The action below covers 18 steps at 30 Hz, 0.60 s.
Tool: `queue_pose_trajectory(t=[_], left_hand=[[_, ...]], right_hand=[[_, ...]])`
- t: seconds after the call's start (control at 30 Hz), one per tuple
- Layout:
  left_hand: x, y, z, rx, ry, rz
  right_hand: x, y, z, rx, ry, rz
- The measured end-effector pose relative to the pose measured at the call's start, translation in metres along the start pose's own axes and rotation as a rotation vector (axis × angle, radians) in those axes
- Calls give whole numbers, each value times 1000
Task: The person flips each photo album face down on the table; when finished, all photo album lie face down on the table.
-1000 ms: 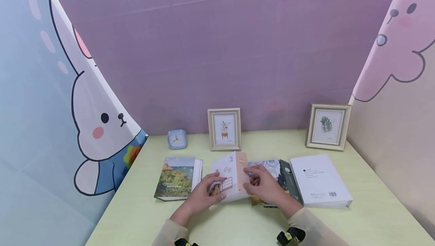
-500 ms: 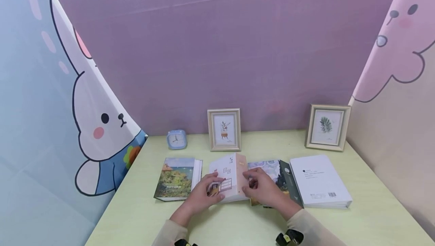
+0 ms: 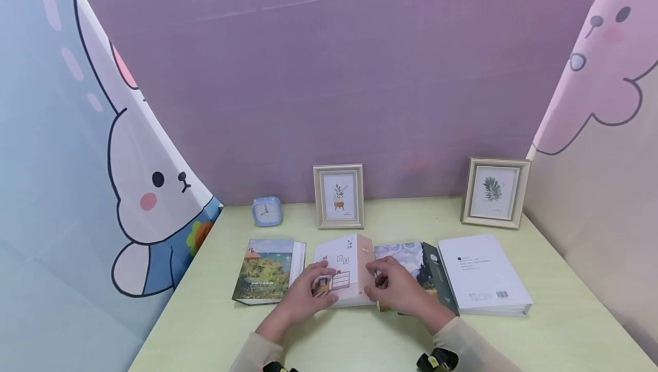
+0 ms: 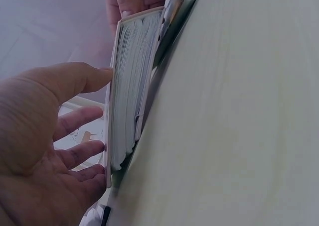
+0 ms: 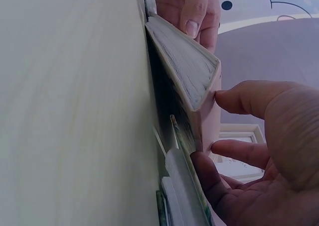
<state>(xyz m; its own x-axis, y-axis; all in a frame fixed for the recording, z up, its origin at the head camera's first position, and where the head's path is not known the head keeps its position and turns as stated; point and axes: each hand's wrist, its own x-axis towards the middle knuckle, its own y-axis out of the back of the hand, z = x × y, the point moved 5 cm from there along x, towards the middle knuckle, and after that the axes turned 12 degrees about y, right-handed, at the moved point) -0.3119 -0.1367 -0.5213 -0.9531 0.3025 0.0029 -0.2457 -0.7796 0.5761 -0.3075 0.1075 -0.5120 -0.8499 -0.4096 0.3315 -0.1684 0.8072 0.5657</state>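
Note:
A thick photo album point(image 3: 337, 251), white with a line drawing and a pink spine, lies tilted in the middle of the row, spine side raised. On its cover rest the spread fingers and thumb of my left hand point(image 3: 308, 292). Thumb and fingertips of my right hand point(image 3: 398, 289) touch the spine point(image 5: 209, 119); in the right wrist view one finger lies by its lower edge. The page block point(image 4: 132, 74) shows closed in the left wrist view. Partly behind the right hand, a painted album with a dark green spine point(image 3: 437, 269) lies close beside the spine.
A landscape-covered photo album point(image 3: 264, 280) lies at left, and a white album with a barcode point(image 3: 485, 272) at right. Along the back stand a blue clock point(image 3: 267, 211), a plant-pot picture frame point(image 3: 360, 198) and a leaf picture frame point(image 3: 519, 200). The pale desk point(image 3: 354, 343) meets a purple backdrop point(image 3: 360, 86).
The album in the middle has sunk and shifted slightly left, turning straighter with the row. My right hand has moved a little left along with it; my left hand stays on the cover.

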Motion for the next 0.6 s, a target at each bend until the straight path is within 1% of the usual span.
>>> queue_pose_trajectory(t=[0.3,0.6], left_hand=[[0,1,0,13,-2,3],[2,1,-3,19,-2,6]], right_hand=[[-1,0,0,-5,-8,-14],[-1,-1,3,-23,0,-22]])
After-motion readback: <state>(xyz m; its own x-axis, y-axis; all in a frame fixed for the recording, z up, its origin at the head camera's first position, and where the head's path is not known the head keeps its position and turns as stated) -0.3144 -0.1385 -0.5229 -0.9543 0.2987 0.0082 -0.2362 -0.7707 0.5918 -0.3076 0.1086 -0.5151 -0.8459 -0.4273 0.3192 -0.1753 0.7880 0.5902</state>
